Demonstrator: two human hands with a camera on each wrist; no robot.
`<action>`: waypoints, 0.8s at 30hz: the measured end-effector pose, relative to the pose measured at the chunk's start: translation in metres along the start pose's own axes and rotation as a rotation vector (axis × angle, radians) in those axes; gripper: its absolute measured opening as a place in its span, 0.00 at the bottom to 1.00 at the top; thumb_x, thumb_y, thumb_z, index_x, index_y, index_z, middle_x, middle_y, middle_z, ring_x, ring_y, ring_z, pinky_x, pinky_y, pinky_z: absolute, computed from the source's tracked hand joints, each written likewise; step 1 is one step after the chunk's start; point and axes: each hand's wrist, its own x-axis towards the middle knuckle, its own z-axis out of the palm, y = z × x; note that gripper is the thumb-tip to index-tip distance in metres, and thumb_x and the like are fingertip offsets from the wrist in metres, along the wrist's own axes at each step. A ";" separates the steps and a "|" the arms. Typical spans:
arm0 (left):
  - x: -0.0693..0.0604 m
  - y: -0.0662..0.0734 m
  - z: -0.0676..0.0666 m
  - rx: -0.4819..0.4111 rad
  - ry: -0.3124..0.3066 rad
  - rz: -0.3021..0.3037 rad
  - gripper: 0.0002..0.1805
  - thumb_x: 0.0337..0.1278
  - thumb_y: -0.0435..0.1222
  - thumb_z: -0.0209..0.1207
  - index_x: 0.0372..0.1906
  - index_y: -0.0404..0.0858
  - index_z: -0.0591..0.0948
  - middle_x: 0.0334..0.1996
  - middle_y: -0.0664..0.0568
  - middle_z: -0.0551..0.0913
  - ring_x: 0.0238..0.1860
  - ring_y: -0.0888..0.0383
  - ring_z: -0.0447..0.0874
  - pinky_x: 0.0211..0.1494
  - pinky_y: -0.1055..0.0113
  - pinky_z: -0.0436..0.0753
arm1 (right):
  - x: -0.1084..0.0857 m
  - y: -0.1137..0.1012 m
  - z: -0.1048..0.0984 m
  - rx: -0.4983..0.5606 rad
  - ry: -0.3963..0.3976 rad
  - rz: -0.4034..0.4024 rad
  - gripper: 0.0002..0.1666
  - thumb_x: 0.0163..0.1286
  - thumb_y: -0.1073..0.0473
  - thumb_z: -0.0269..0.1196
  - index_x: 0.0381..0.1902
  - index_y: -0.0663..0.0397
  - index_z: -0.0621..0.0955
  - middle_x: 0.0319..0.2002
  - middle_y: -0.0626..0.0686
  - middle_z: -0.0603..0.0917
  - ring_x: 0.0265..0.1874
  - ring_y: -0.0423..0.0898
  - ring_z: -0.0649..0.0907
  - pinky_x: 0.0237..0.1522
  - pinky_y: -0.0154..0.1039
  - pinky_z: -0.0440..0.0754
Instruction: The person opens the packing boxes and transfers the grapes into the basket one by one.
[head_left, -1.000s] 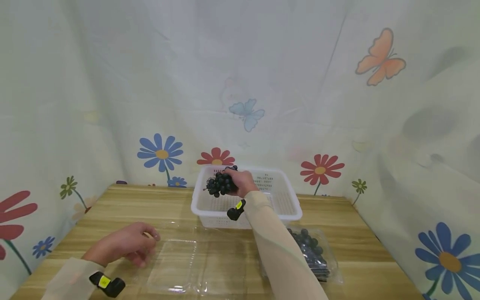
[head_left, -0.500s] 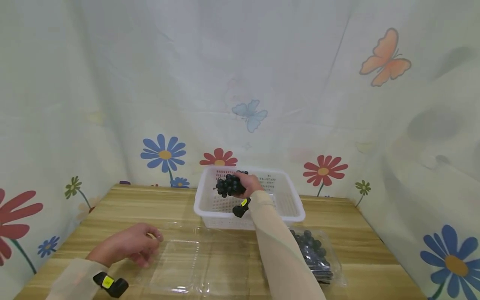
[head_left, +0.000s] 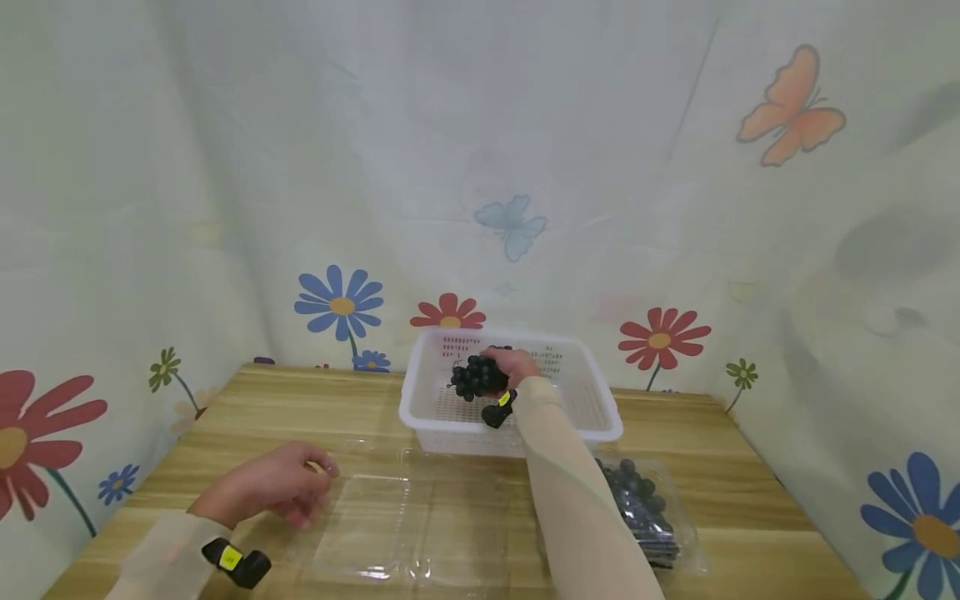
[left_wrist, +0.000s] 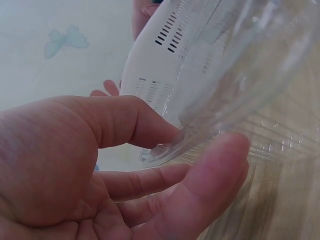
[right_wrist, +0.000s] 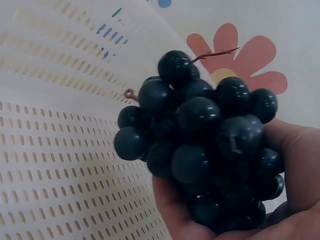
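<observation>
My right hand (head_left: 516, 367) grips a bunch of dark grapes (right_wrist: 200, 135) over the white perforated basket (head_left: 438, 440). In the right wrist view, fingers wrap beneath and beside the bunch, and thin stems stick out at its top. The basket's slotted wall fills the left of that view. My left hand (head_left: 273, 483) is at the left side of a clear plastic clamshell box (head_left: 367, 521) lying on the table. In the left wrist view, the box's rim (left_wrist: 172, 150) lies between its thumb and fingers, which pinch the edge.
A second clear plastic box (head_left: 693, 550) with dark grapes (head_left: 637, 504) stands at the right, partly hidden by my right sleeve (head_left: 581, 492). The wooden table (head_left: 300, 400) meets a flower-printed curtain (head_left: 585, 125) behind the basket.
My right hand has carried the grapes slightly right and lower over the basket. The left hand has stayed at the clamshell box's edge. The head view has shifted a little left.
</observation>
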 end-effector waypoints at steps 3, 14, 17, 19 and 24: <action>0.000 0.001 0.001 0.001 0.004 -0.004 0.23 0.62 0.32 0.59 0.61 0.31 0.76 0.35 0.41 0.85 0.27 0.52 0.84 0.32 0.60 0.90 | 0.003 0.001 -0.002 -0.049 -0.013 0.002 0.27 0.65 0.50 0.72 0.57 0.56 0.78 0.61 0.66 0.78 0.56 0.68 0.82 0.40 0.64 0.89; -0.001 -0.002 -0.001 -0.040 -0.050 0.065 0.22 0.60 0.30 0.58 0.60 0.29 0.74 0.33 0.42 0.82 0.25 0.53 0.84 0.30 0.61 0.90 | 0.007 0.003 -0.006 -0.286 0.028 -0.068 0.34 0.61 0.46 0.74 0.59 0.61 0.81 0.65 0.61 0.79 0.63 0.58 0.77 0.73 0.56 0.73; 0.000 -0.002 0.000 -0.038 -0.040 0.055 0.22 0.59 0.30 0.58 0.59 0.30 0.75 0.33 0.42 0.82 0.25 0.53 0.84 0.29 0.61 0.90 | 0.005 0.003 -0.007 -0.311 0.030 -0.082 0.33 0.61 0.47 0.75 0.59 0.58 0.82 0.64 0.59 0.80 0.62 0.57 0.78 0.73 0.57 0.73; 0.000 -0.002 0.000 -0.030 -0.029 0.051 0.22 0.59 0.30 0.58 0.59 0.30 0.75 0.33 0.42 0.82 0.25 0.53 0.84 0.29 0.61 0.89 | 0.003 0.003 -0.007 -0.347 0.029 -0.103 0.33 0.60 0.46 0.75 0.58 0.57 0.83 0.63 0.59 0.81 0.62 0.58 0.79 0.72 0.58 0.74; 0.001 0.000 0.001 -0.019 -0.006 0.033 0.22 0.58 0.29 0.58 0.58 0.31 0.76 0.33 0.41 0.83 0.24 0.52 0.84 0.28 0.61 0.89 | 0.003 0.002 -0.007 -0.411 0.016 -0.131 0.32 0.60 0.45 0.75 0.58 0.56 0.83 0.63 0.58 0.81 0.63 0.58 0.79 0.71 0.57 0.75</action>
